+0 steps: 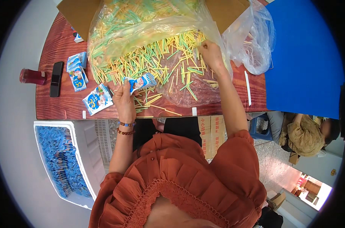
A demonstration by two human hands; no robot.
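My left hand [123, 100] is closed on one end of a small blue-and-white packet [142, 82], holding it above the table's near part. At the right side of a large heap of thin yellow and green sticks [149, 57], my right hand [212, 56] has its fingers drawn together. Whatever those fingers grip is too small to make out. The sticks spill from a big clear plastic bag [149, 31] onto the tabletop. Beside my left hand lies another blue-and-white packet [98, 99], with several more packets [78, 78] farther left.
A black phone [56, 79] and a red-capped jar [32, 76] are at the table's left. A crumpled clear bag [252, 41] sits at the right, near a blue panel [305, 57]. Below left stands a white foam box [81, 163] full of blue packets. Another person [305, 135] is at the right.
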